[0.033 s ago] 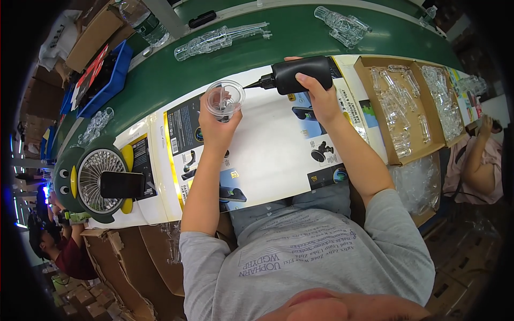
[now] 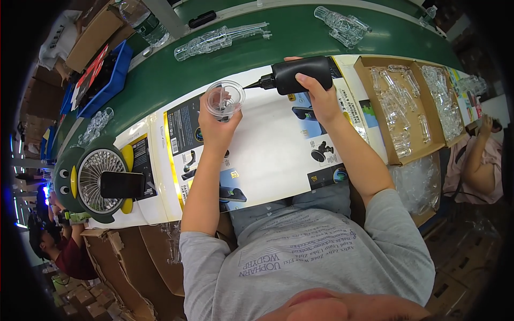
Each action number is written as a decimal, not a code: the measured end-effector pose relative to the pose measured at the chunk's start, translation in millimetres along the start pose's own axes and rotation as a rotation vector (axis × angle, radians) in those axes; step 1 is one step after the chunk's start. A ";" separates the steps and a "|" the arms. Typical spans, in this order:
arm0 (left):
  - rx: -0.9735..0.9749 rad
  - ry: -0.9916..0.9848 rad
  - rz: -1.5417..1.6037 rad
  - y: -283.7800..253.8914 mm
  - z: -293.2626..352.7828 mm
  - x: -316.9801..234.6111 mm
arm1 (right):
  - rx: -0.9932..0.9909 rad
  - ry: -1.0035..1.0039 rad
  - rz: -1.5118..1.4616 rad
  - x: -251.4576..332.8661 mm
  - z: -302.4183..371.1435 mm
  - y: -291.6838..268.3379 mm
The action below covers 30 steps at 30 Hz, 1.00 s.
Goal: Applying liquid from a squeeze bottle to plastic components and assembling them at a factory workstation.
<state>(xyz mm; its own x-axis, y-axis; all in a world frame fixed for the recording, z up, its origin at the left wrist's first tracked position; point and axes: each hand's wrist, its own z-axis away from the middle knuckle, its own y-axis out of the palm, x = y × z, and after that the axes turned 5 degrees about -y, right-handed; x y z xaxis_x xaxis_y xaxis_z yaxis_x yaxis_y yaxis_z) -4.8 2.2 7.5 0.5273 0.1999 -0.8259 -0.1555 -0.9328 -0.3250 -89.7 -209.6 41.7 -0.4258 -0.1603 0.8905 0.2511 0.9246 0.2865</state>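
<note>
My left hand (image 2: pixel 215 131) is closed around a clear, round, cup-like plastic part (image 2: pixel 237 91), its wide rim facing up. In my right hand (image 2: pixel 322 101) a black squeeze bottle (image 2: pixel 305 73) lies tilted nearly flat. The bottle's thin pointed nozzle (image 2: pixel 261 83) aims left, with its tip right by the cup part's rim; whether the two touch I cannot tell. Both hands are above a white printed cardboard sheet (image 2: pixel 273 139). Some fingers of my left hand are seen only through the clear plastic, and most right-hand fingers are hidden behind the bottle.
Clear assembled plastic pieces (image 2: pixel 222 40) lie on the green table (image 2: pixel 289 32) beyond. On the right, a cardboard tray (image 2: pixel 377 61) holds several clear tubes. At left stand a green penguin-shaped fan (image 2: pixel 99 179), a dark phone-like slab (image 2: pixel 122 185) and a blue bin (image 2: pixel 119 75). Another person (image 2: pixel 471 166) sits far right.
</note>
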 end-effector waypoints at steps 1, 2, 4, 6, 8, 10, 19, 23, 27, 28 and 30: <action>-0.004 -0.008 -0.022 -0.6 -0.2 -1.3 | 0.006 -0.009 0.000 0.3 0.3 0.2; -0.003 -0.008 -0.021 -0.2 -0.4 -3.3 | 0.005 -0.009 0.000 0.3 0.6 -0.3; -0.038 -0.087 -0.042 1.7 -0.5 -6.5 | 0.029 0.001 0.020 0.0 1.1 -1.7; -0.063 -0.075 -0.030 1.4 -0.8 -6.2 | 0.031 -0.015 0.026 0.0 1.2 0.0; -0.087 -0.062 -0.017 1.0 -0.6 -5.5 | 0.032 -0.031 0.032 0.2 1.2 0.8; -0.074 -0.094 0.032 0.4 -0.1 -4.1 | 0.037 -0.017 0.017 0.8 1.3 0.7; -0.068 0.032 -0.079 -2.7 -3.6 1.5 | 0.055 -0.009 0.066 -0.9 0.8 -3.8; -0.041 0.033 -0.044 -2.3 -3.9 -4.4 | 0.038 -0.044 0.028 -0.6 1.1 -1.8; -0.031 0.054 -0.060 -3.5 -3.6 -3.6 | 0.042 -0.032 0.058 0.7 1.8 -1.7; -0.029 0.048 -0.070 -3.5 -3.4 -3.8 | 0.037 -0.023 0.046 1.3 2.3 -1.2; -0.039 0.042 -0.081 -2.4 -2.7 -5.5 | 0.041 -0.023 0.047 2.6 2.4 -1.0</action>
<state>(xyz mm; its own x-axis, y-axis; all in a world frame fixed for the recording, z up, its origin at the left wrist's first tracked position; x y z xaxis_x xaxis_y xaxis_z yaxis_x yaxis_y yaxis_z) -5.1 2.5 14.0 0.5715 0.2634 -0.7772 -0.0782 -0.9253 -0.3711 -93.1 -210.1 42.8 -0.4346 -0.1090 0.8940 0.2358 0.9442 0.2298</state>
